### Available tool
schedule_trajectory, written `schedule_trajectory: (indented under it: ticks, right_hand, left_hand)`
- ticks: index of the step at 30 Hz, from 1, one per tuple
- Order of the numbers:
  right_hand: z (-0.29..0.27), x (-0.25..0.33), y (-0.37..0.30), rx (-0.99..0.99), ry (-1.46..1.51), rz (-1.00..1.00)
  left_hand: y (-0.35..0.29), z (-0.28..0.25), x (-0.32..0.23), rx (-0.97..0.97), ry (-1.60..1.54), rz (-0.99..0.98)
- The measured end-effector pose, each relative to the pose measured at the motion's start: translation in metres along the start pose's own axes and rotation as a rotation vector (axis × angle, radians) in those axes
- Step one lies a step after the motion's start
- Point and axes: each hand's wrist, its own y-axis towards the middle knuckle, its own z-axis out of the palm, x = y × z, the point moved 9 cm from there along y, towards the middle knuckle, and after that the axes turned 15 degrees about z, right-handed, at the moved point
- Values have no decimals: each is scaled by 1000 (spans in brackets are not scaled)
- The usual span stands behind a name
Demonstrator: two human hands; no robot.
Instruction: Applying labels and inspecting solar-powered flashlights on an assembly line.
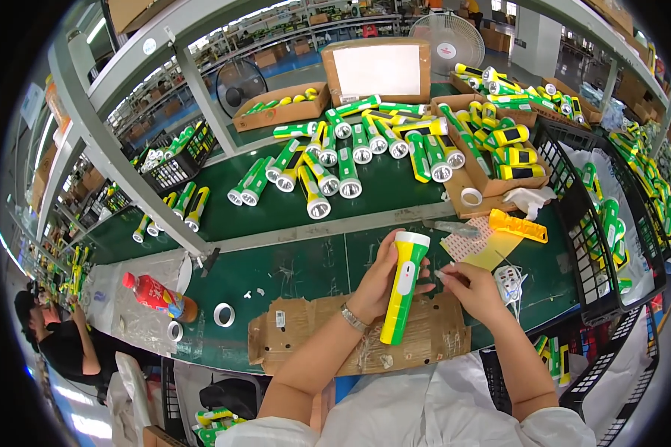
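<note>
A green and yellow flashlight (403, 290) with a white-rimmed head stands nearly upright in my left hand (376, 284), the head end up. My fingers wrap around it from the left and behind, and a pale switch panel on its side faces me. Just right of it, my right hand (470, 289) has thumb and fingers pinched together. A tiny whitish bit shows at those fingertips, too small to name. Under both hands lies a flattened piece of brown cardboard (298, 339). Beyond the right hand are a sheet of small stickers (466, 244) and a yellow plastic tray (518, 226).
Many flashlights (349, 173) lie across the green conveyor, with more in a cardboard box (492, 185) and a black crate (585, 298) at right. A red-capped drink bottle (150, 292) and tape rolls (224, 314) are at left. A metal post (138, 179) rises there; a co-worker (67, 343) sits beyond.
</note>
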Motion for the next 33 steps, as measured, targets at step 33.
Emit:
schedule_trajectory:
  ticks: [33]
  right_hand:
    - [-18,53,-14,-76,-292,-158]
  left_hand:
    - [8,46,-23,291,737,374]
